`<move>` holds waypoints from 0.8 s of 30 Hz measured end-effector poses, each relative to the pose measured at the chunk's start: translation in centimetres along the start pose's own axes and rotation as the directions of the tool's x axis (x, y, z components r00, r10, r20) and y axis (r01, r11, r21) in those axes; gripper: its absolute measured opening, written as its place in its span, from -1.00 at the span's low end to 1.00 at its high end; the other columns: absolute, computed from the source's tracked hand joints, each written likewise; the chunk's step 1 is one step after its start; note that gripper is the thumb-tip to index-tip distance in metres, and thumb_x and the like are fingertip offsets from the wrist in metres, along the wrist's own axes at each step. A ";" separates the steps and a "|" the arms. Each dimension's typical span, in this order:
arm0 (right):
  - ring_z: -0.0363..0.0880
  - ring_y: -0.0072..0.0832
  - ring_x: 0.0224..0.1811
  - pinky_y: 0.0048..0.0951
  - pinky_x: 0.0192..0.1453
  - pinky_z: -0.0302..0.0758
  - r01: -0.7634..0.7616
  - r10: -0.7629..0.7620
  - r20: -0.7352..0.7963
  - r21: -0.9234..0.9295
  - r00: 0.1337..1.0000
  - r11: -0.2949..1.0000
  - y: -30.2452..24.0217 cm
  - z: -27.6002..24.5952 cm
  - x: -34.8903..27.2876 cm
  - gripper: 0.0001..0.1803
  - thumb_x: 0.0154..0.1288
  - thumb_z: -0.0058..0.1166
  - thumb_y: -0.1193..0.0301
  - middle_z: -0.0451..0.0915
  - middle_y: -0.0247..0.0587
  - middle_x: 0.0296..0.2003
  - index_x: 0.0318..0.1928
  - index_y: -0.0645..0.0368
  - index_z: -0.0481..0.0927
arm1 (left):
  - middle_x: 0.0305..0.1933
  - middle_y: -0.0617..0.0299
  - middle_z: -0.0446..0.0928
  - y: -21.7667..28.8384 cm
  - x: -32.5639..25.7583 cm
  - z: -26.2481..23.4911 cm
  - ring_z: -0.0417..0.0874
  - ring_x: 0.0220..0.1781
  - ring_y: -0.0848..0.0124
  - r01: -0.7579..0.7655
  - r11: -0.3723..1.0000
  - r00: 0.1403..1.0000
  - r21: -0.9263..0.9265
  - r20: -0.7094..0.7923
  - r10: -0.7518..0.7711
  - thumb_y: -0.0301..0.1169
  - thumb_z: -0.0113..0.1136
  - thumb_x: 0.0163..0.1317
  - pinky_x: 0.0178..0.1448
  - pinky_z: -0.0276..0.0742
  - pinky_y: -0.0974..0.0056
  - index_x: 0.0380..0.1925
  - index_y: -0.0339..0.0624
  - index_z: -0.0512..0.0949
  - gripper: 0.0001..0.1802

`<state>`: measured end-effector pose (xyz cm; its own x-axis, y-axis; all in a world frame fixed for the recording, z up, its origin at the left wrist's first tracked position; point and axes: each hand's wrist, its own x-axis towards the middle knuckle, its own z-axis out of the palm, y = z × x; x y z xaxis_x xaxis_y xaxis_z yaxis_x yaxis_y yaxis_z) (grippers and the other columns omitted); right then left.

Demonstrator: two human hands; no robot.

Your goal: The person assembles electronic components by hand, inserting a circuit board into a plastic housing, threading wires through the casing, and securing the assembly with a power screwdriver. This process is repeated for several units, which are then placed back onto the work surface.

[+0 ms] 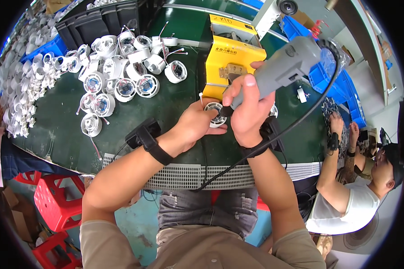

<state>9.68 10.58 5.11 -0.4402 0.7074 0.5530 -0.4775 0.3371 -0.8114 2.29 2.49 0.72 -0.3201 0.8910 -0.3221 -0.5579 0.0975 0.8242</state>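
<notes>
Near the front middle of the green table, my left hand point(192, 124) grips a small white round housing point(217, 122) with a circuit board inside, its fingers closed on the side. My right hand point(249, 112) is wrapped round a grey electric screwdriver point(285, 65), tilted with its dark nose down at the housing's right edge. Whether the bit touches a screw is hidden. Just beyond my hands stands a yellow screw feeder point(229, 56). Another white part shows partly behind my right wrist.
Several similar white housings point(148, 85) with wires lie on the left, before a black crate point(103, 22). Many white rings point(24, 76) heap at far left. The screwdriver's black cable point(296, 123) crosses my right forearm. At right, a co-worker point(350, 197) sits near blue bins point(336, 85).
</notes>
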 end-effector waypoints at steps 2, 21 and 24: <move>0.37 -0.50 -0.69 -0.48 -0.55 0.36 -0.049 0.048 0.059 0.026 0.997 0.998 -0.2 0.1 0.1 -0.59 0.36 -0.06 0.29 0.37 -0.24 -0.62 0.06 0.29 0.22 | -0.07 0.06 0.50 0.1 0.1 0.1 0.66 -0.18 0.27 0.011 1.000 1.000 0.004 0.011 -0.011 -0.49 -0.15 0.39 -0.05 0.69 0.22 0.08 -0.39 0.35 -0.68; 0.64 -0.46 -0.24 -0.46 -0.11 0.53 -0.283 0.300 -0.152 -0.840 0.942 0.463 0.6 -16.9 -1.1 -0.56 0.18 0.25 0.31 0.68 -0.12 -0.31 0.02 0.30 0.54 | -0.02 -0.10 0.55 8.2 -3.3 -6.3 0.61 -0.14 -0.13 0.145 -0.037 0.469 0.989 -0.035 0.883 -0.26 0.21 0.16 -0.12 0.53 -0.03 0.09 -0.19 0.45 -0.51; 0.61 -0.58 -0.24 -0.55 -0.14 0.51 -0.316 0.274 -0.185 -0.744 0.944 0.589 -1.5 -15.4 -1.3 -0.69 0.20 0.21 0.47 0.66 -0.19 -0.25 -0.06 0.34 0.59 | -0.26 0.08 0.65 8.4 -3.6 -5.5 0.67 -0.33 0.20 -0.076 0.126 0.846 0.989 -0.003 0.534 -0.26 0.20 0.18 -0.28 0.55 0.19 -0.12 -0.26 0.58 -0.66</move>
<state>22.66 18.72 2.76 -0.4059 0.8747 0.2647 0.4236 0.4368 -0.7936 -5.45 -2.35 6.20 -0.5709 0.8040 0.1662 0.7115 0.3835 0.5888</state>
